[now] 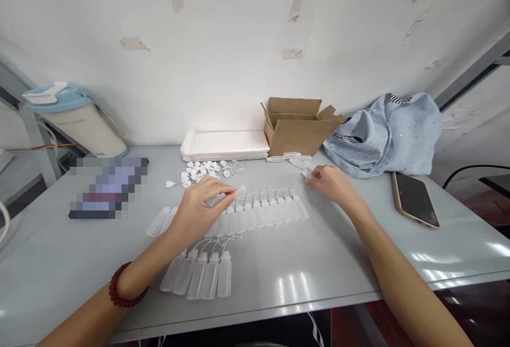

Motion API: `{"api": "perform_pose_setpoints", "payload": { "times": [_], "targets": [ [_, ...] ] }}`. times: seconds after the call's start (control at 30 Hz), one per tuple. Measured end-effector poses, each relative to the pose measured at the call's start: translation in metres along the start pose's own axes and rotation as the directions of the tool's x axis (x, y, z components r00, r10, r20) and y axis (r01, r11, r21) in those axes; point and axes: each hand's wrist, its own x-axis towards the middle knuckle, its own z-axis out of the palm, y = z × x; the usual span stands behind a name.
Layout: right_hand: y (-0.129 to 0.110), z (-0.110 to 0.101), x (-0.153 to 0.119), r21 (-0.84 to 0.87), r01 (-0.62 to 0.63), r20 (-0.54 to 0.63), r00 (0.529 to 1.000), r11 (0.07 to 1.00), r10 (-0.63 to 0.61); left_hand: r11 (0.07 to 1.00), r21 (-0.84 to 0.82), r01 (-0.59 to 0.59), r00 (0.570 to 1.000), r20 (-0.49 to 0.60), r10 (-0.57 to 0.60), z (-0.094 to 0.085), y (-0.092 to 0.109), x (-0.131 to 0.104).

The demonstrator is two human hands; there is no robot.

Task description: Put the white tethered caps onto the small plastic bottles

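My left hand (199, 206) is closed in a pinch above the bottle rows, with a small translucent plastic piece (241, 190) at its fingertips. Farther right, my right hand (334, 183) has its fingers closed on one end of a translucent plastic bottle (298, 164), near the cardboard box. Below and beside my left hand lies a long row of squeeze bottles (266, 212) with thin looped straps at their necks. A shorter row of similar bottles (203, 278) lies closer to the table's front edge. My left hand and forearm hide part of the long row.
Loose white caps (195, 170) and thin strap rings (235, 168) lie before a stack of white trays (227, 145). An open cardboard box (300, 134) and blue cloth bag (394, 134) stand behind. A phone (416, 201) lies right; a tumbler (79, 118) and pixelated device (111, 187) are left.
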Motion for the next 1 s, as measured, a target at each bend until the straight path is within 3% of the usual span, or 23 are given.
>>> {"api": "perform_pose_setpoints", "payload": {
  "times": [0.13, 0.23, 0.37, 0.47, 0.6, 1.0],
  "targets": [
    [-0.011, -0.005, -0.004, 0.018, 0.041, -0.033, 0.999, 0.999, -0.04, 0.999, -0.036, 0.011, 1.0, 0.018, -0.01, 0.0, 0.006, -0.003],
    [-0.028, -0.013, -0.016, 0.111, 0.148, -0.104, 0.985, 0.983, -0.137, 0.996, -0.068, 0.06, 0.998, 0.029, -0.058, 0.0, 0.011, -0.005],
    [-0.058, -0.015, -0.044, 0.438, 0.512, -0.279, 0.859, 0.739, -0.43, 0.983, -0.131, 0.125, 0.992, 0.047, -0.12, 0.001, 0.019, -0.008],
    [-0.075, -0.009, -0.061, 0.523, 0.615, -0.288, 0.78, 0.59, -0.556, 0.977, -0.154, 0.146, 0.988, 0.061, -0.138, 0.002, 0.022, -0.009],
    [-0.082, -0.002, -0.07, 0.528, 0.674, -0.326, 0.723, 0.516, -0.609, 0.974, -0.162, 0.16, 0.985, 0.093, -0.146, 0.003, 0.023, -0.01],
    [-0.085, 0.002, -0.075, 0.467, 0.741, -0.409, 0.664, 0.482, -0.626, 0.98, -0.148, 0.134, 0.982, 0.149, -0.112, 0.009, 0.027, -0.014]
  ]
}}
